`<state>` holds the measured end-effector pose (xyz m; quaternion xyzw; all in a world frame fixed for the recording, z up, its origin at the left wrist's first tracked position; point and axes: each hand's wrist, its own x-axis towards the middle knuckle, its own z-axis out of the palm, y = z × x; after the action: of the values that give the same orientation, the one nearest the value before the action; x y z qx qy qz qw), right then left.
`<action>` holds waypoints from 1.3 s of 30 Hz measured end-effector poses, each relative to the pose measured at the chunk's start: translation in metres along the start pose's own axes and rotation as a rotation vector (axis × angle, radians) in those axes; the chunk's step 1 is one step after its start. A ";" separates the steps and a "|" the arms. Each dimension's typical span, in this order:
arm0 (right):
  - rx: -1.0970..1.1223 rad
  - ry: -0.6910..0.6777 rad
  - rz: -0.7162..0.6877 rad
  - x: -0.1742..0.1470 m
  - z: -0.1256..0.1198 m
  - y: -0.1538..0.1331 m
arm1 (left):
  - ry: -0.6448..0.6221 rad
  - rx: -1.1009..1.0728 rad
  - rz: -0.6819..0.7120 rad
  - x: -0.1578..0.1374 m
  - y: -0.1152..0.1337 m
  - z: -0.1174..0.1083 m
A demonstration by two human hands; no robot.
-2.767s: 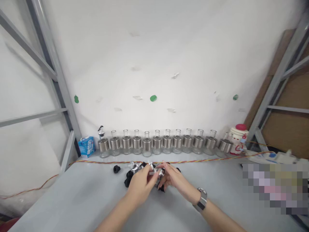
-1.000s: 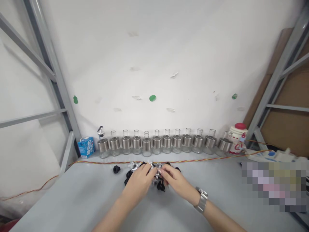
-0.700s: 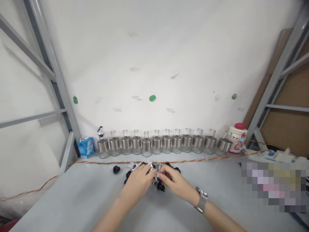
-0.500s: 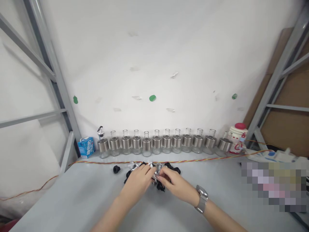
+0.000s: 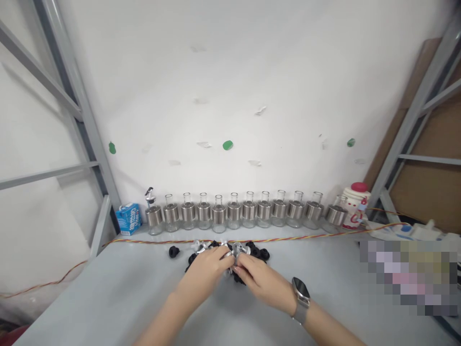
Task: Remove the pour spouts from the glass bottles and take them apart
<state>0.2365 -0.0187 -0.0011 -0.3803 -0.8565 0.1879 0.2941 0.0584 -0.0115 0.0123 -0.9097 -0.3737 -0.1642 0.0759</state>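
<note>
My left hand (image 5: 208,270) reaches over a small pile in the middle of the table, its fingers curled together. From the other side my right hand (image 5: 264,282) meets it, thumb and forefinger pinched. Their fingertips close on a small silver pourer part (image 5: 230,270), mostly hidden by the fingers. Around them lie black stoppers (image 5: 264,254) and silver-and-clear pourer pieces (image 5: 237,248). A single black stopper (image 5: 174,252) lies apart to the left. Behind, in the row of glass bottles with metal sleeves (image 5: 218,213), the leftmost carries a fitted pourer (image 5: 150,196).
A blue drink carton (image 5: 128,219) stands left of the bottles, a white jar with a red lid (image 5: 355,205) to their right. A twisted red-yellow wire (image 5: 288,239) crosses the table before the bottles. A power strip (image 5: 403,231) and a blurred-out patch (image 5: 410,278) are at right.
My right hand has turned slightly and moved in closer against the left fingers, covering more of the silver part. The left hand, bottles and pile stay nearly the same.
</note>
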 end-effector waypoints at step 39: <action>0.925 -0.186 0.147 0.001 -0.008 -0.002 | -0.395 -1.792 -0.340 -0.006 -0.006 -0.006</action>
<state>0.2398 -0.0184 0.0068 -0.2508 -0.6763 0.6030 0.3407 0.0488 -0.0129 0.0154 -0.5735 -0.2417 -0.2425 -0.7442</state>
